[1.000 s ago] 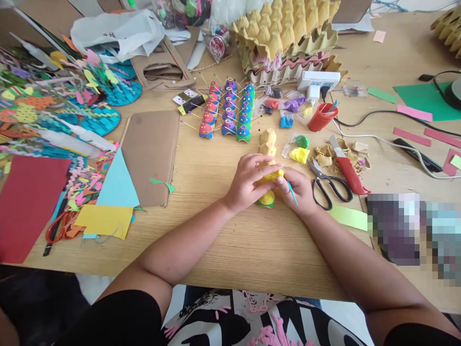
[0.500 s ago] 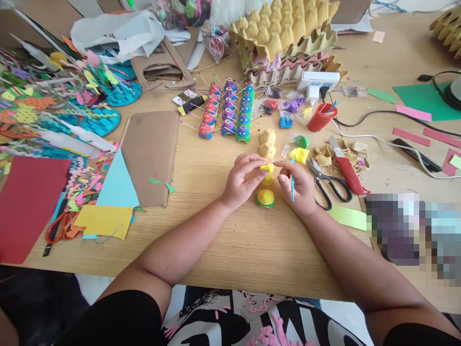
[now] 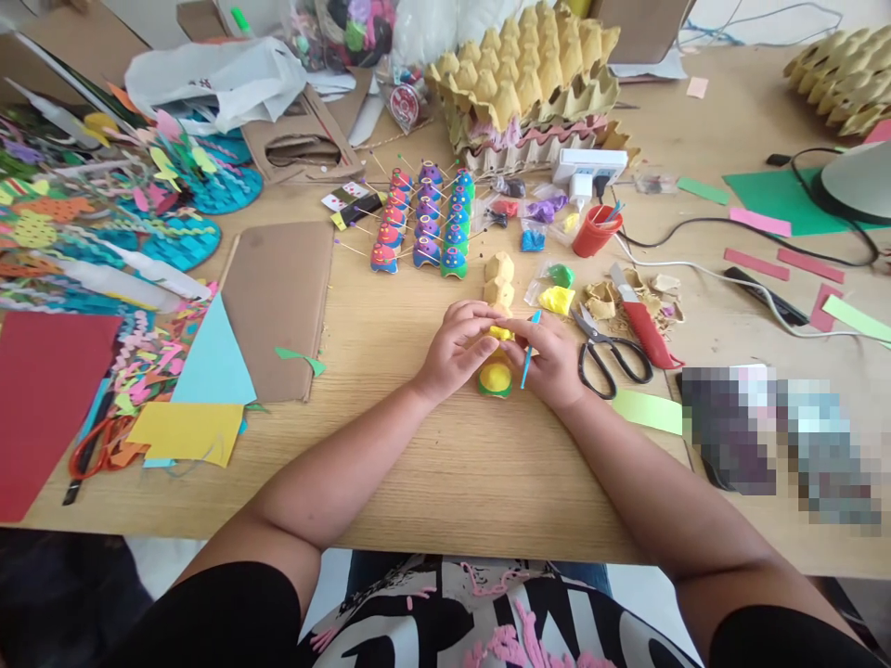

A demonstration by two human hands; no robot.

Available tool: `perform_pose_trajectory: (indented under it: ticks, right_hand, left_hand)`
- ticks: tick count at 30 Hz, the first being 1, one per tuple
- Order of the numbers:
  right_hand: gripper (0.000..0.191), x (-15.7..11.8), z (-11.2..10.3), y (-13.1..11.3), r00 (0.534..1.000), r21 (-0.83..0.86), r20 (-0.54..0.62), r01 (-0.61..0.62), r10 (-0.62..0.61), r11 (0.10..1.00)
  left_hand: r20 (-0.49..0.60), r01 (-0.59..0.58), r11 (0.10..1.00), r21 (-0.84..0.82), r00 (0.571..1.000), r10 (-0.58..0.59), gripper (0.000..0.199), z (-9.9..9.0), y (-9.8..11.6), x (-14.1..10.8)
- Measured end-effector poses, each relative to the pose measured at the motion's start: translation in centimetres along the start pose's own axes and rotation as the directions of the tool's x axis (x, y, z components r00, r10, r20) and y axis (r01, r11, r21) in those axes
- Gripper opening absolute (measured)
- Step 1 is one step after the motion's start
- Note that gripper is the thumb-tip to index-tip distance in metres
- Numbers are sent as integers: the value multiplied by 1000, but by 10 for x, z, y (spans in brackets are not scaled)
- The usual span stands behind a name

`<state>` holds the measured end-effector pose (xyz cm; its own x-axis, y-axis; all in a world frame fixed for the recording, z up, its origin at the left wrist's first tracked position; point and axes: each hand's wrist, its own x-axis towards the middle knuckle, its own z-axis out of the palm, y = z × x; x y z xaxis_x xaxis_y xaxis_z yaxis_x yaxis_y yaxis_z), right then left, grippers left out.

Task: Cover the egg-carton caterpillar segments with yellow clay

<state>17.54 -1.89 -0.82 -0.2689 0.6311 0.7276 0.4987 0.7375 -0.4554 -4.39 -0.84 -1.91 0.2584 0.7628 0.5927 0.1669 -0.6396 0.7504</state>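
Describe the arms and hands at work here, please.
They're a person's. The left hand and right hand are bare, with no gloves or watch visible. The forearms are uncovered too. Short black sleeves belong to a top patterned in black, white and pink.

From my remote seat, I see a wood-grained desk [image 3: 418,492] across the middle, a whitish wall [image 3: 867,17] beyond at two o'clock, pale floor [image 3: 165,557] at eight, soft light throughout.
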Motion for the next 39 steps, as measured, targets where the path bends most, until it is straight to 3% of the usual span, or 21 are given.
perform_pose_trajectory:
  ticks: [4, 6, 11, 17, 21, 30, 34, 37, 39]
  right_hand:
    - [34, -5, 7, 6, 999, -111, 37, 33, -29, 993]
    - [38, -7, 9, 10, 996, -135, 84, 0, 12, 991]
    - [41, -10, 13, 14, 991, -105, 107, -75, 86, 992]
    - [37, -8, 14, 8, 969, -103, 170, -164, 180, 981]
    - [42, -10, 12, 6, 976, -85, 136, -158, 168, 984]
    - [38, -15, 11, 5, 975, 21, 34, -220, 219, 975]
    - [37, -16, 8, 2, 967, 39, 22, -253, 253, 967]
    - [38, -15, 9, -1, 977, 48, 35, -214, 213, 976]
    - [40, -15, 10, -3, 983, 58, 50, -180, 177, 982]
  left_hand:
    - [-74, 64, 996, 67, 996, -59, 49, 1, -1, -1]
    - [-143, 80, 993, 87, 987, -67, 49, 2, -3, -1]
    - [-305, 220, 971, 89, 934, -183, 59, -1, -12, -2]
    - [-344, 255, 960, 114, 917, -203, 61, -1, -18, -4]
    - [-374, 263, 957, 126, 906, -199, 62, 0, -19, -6]
    - [-497, 338, 940, 43, 824, -274, 80, 3, -24, -13]
    - [-442, 307, 948, 83, 864, -241, 74, 4, -15, -17]
    - [-315, 155, 968, 200, 945, -86, 60, 1, -4, -18]
    - [-229, 80, 963, 256, 973, -20, 61, -1, 1, -17]
